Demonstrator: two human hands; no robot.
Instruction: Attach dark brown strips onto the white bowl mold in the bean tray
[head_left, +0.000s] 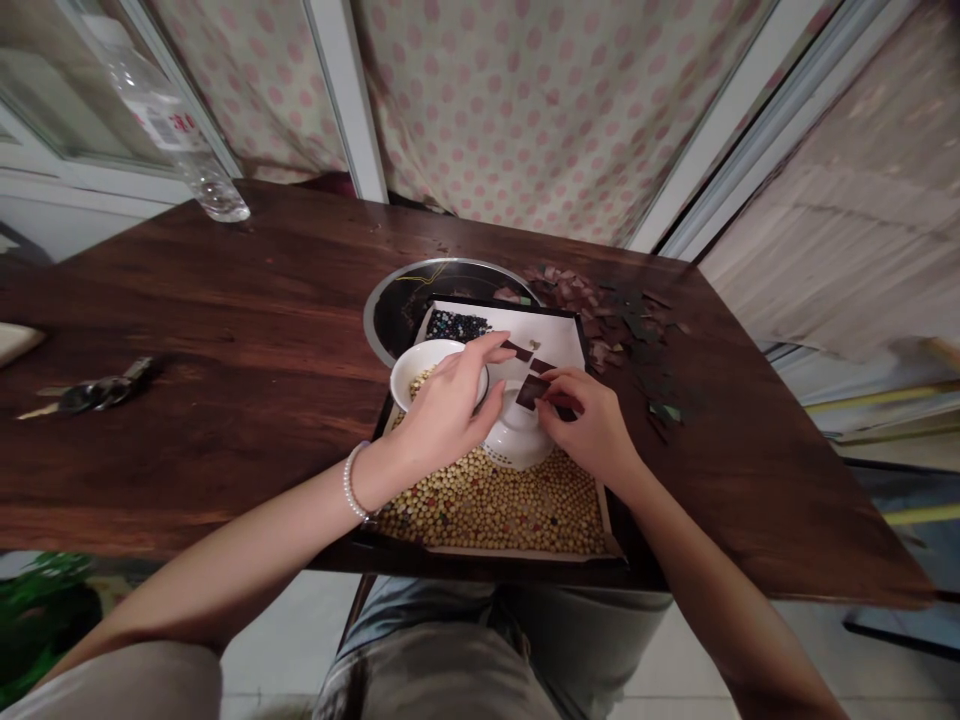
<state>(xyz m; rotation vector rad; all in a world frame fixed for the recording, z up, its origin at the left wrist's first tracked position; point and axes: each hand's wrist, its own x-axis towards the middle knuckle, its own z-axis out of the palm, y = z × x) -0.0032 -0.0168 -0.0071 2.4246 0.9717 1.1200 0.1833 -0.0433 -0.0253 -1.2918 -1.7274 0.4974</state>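
Observation:
My left hand point(442, 405) grips the rim of a white porcelain bowl point(424, 368) that holds pale beans, and a pearl bracelet point(354, 482) circles that wrist. My right hand point(589, 428) pinches a dark brown square piece point(530, 392) just above a white upturned porcelain cup point(516, 435). Both hands work over a black-framed tray point(600, 500) covered with yellow soybeans point(487, 508). Its far part is white paper point(551, 338) bearing a patch of dark seeds point(456, 325) and a few small brown squares point(519, 350).
The tray sits on a dark wooden table point(225, 300), overlapping a round metal-rimmed basin point(386, 310). Pink and dark green leaf scraps point(600, 315) lie to its right. Keys point(97, 392) lie at left, and a plastic water bottle point(176, 125) stands at the back corner.

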